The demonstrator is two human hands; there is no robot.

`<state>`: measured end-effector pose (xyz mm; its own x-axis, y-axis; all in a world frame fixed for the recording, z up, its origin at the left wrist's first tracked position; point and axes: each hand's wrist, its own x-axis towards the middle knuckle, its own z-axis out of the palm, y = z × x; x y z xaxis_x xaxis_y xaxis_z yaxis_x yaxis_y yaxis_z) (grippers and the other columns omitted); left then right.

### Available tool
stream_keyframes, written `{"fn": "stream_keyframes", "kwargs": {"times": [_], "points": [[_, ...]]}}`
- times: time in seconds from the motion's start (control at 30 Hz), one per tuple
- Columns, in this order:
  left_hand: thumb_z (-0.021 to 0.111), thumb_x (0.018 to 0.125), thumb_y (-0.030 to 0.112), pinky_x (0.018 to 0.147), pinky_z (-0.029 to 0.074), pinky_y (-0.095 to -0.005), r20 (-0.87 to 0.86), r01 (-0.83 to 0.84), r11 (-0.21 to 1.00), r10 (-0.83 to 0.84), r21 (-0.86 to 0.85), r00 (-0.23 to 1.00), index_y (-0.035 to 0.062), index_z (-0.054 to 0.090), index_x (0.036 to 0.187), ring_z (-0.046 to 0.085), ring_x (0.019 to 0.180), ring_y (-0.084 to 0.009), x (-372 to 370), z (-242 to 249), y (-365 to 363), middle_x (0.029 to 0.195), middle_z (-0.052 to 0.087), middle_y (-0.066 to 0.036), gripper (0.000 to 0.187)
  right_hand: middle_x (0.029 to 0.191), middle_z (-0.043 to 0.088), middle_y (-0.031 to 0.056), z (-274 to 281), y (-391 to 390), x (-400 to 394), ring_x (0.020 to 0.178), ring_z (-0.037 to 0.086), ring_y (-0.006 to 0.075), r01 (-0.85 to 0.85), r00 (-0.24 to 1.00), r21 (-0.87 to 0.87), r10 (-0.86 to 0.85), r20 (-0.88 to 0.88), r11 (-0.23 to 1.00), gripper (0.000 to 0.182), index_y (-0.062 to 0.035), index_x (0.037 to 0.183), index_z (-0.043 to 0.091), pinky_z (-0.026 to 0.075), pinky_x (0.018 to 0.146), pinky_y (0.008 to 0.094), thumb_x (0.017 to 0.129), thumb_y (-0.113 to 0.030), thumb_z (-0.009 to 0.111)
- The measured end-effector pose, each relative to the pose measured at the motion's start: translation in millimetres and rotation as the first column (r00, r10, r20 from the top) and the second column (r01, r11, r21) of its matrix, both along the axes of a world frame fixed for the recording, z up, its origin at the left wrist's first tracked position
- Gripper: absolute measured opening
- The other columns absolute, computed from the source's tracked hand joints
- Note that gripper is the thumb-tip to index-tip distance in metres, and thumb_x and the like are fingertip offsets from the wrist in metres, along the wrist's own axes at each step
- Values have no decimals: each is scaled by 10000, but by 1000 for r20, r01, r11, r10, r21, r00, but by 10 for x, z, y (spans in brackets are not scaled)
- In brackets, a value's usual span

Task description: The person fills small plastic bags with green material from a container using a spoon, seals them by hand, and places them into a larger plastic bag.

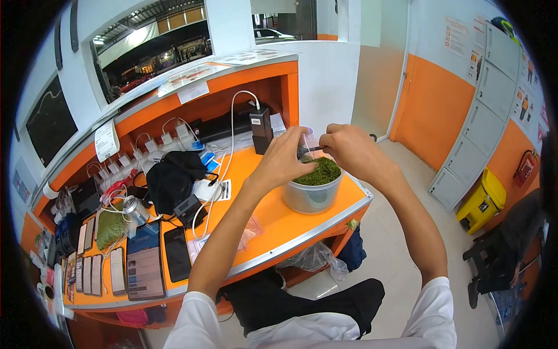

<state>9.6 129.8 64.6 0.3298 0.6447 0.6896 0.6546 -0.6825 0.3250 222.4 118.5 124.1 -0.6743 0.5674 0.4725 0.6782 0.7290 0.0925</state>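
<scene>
A clear round tub (312,199) with green shredded leaf-like matter (318,173) inside stands near the right end of the orange counter. Above its far rim, my right hand (347,145) is closed around the handle of a dark utensil (314,149), which points left. My left hand (285,158) is over the tub's left side, its fingers curled by the utensil's tip and a small translucent bag. The fingers partly hide what the left hand grips. Behind the left hand a black box (261,131) stands upright.
Phones (118,272) and a tablet (146,264) lie on the orange counter (264,232) at left, near a can (135,210), black cloth (174,180) and white cables. Lockers (474,128) and a yellow bin (482,200) stand at right. A seated person (511,238) is at far right.
</scene>
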Motion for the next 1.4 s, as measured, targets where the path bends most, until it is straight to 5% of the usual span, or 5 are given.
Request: {"fn": "stream_keyframes", "kwargs": {"times": [0.57, 1.13, 1.23, 1.3, 1.4], "points": [[829, 869, 327, 842, 537, -395, 183, 123, 959, -77, -254, 980, -20, 651, 1183, 689, 902, -301, -52, 7, 77, 984, 716, -187, 501, 872, 730, 199, 360, -243, 251, 797, 705, 299, -44, 960, -343, -55, -274, 938, 114, 69, 956, 760, 570, 768, 386, 876, 1, 716], [763, 950, 284, 823, 550, -345, 323, 103, 935, 13, -339, 946, -27, 679, 1176, 691, 921, -190, -230, 41, 69, 1050, 739, -149, 393, 851, 744, 184, 399, -124, 505, 791, 729, 259, 88, 935, -325, -190, -298, 941, 103, 74, 934, 750, 581, 769, 361, 851, 17, 727], [643, 1009, 380, 721, 494, -284, 575, 339, 872, -84, -353, 814, 16, 648, 1296, 604, 829, -110, -303, -16, 160, 1026, 704, -51, 464, 894, 752, 234, -61, 190, 428, 819, 737, 330, 61, 979, -314, -118, -168, 947, 153, 55, 965, 767, 581, 801, 395, 834, -6, 715], [492, 1040, 396, 769, 511, -301, 838, 672, 639, -76, -375, 541, -26, 561, 1408, 618, 902, -129, -376, 15, 163, 1107, 693, -69, 564, 956, 757, 238, -227, 191, 158, 869, 744, 343, 170, 982, -305, -186, -24, 937, 195, 40, 1025, 769, 582, 820, 400, 854, -30, 709], [359, 1026, 376, 814, 536, -336, 946, 869, 444, -121, -218, 299, -60, 522, 1432, 632, 987, -176, -454, 82, -3, 1170, 683, -110, 618, 999, 757, 235, -248, 90, -56, 912, 743, 326, 5, 976, -252, -60, -211, 968, 238, 53, 1078, 752, 580, 837, 398, 897, -99, 719]]}}
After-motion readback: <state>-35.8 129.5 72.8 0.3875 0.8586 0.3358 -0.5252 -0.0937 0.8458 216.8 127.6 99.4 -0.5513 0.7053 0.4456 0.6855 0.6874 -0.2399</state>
